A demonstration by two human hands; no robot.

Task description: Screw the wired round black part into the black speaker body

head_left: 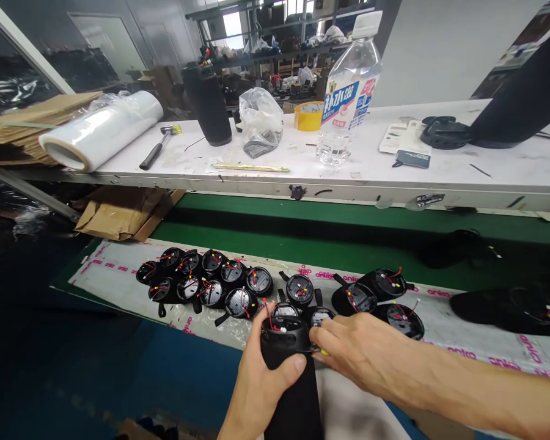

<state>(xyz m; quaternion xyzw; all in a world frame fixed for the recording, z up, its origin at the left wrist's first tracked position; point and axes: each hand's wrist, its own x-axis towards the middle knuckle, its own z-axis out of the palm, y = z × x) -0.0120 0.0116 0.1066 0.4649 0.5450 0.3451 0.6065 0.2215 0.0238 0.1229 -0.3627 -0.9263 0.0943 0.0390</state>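
My left hand (262, 379) is wrapped round a black cylindrical speaker housing (291, 391), its thumb across the front. The housing's open end faces up, with red wires and a small white connector in it. At the right side of its rim, the fingers of my right hand (355, 342) are closed in a pinch. A bit of yellow shows beneath them, but what they hold is hidden. Just beyond the hands stand similar black housings, one of them a round unit (299, 289) with red wires and a strap loop.
Several more black housings (259, 281) stand in a cluster on the printed white sheet (114, 269) over a green surface (256, 223). On the raised shelf (275, 180) are a water bottle (348, 91), yellow tape (308, 117), a hammer (158, 148) and a film roll (105, 128).
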